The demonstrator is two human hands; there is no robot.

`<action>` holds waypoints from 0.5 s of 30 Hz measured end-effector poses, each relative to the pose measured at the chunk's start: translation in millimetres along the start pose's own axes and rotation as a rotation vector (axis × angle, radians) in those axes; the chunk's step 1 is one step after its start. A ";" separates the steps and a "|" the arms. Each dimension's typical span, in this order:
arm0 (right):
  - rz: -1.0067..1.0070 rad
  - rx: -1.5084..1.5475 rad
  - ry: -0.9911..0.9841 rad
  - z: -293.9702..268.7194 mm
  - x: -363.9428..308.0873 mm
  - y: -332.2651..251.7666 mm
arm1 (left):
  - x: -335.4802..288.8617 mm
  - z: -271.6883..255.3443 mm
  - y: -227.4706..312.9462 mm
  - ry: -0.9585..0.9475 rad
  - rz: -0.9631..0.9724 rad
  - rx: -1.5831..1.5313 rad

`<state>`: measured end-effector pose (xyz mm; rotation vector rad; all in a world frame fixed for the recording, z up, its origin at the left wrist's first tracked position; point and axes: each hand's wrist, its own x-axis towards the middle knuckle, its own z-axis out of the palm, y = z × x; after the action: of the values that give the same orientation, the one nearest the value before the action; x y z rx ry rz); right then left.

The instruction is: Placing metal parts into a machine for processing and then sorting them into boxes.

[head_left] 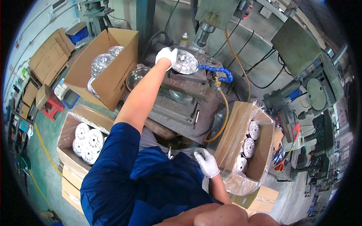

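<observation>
My left hand (pixel 167 57), in a white glove, reaches forward to a shiny round metal disc (pixel 185 62) with a spoked, holed face. The fingers are closed on its left rim, and the disc sits on the fixture of a drill press (pixel 203 34). A blue segmented coolant hose (pixel 218 69) ends at the right edge of the disc. My right hand (pixel 206 162), also gloved, rests beside my lap near the right-hand carton, fingers loosely bent and nothing visible in them.
An open carton (pixel 117 84) at left holds several shiny discs. A lower carton (pixel 66 141) and a plastic-lined carton (pixel 230 135) at right hold white-looking discs. A metal bowl (pixel 132 80) and a spray can (pixel 184 40) stand by the fixture. An orange hose (pixel 225 116) hangs at the bench's right.
</observation>
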<state>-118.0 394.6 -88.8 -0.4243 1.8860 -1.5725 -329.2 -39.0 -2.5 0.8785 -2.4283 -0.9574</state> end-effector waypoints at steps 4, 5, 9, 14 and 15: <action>-0.013 -0.019 -0.008 -1.6 1.7 0.8 | 4.3 7.6 -7.1 0.078 -0.043 -0.045; -0.016 -0.050 -0.007 -2.0 2.3 0.0 | 4.6 8.8 -8.1 0.071 -0.063 -0.034; -0.008 -0.015 -0.013 -0.9 5.9 -3.4 | 0.6 11.9 -8.2 0.095 -0.098 -0.065; 0.030 -0.021 -0.016 1.1 9.8 -5.7 | -1.8 1.6 -5.4 0.147 -0.094 -0.034; 0.008 -0.017 -0.023 1.1 9.4 -6.3 | -2.4 -6.2 -8.9 0.130 -0.099 -0.022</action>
<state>-125.2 386.6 -85.4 -0.4403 1.8825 -1.5406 -320.4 -45.4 -4.8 1.0285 -2.2798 -0.9292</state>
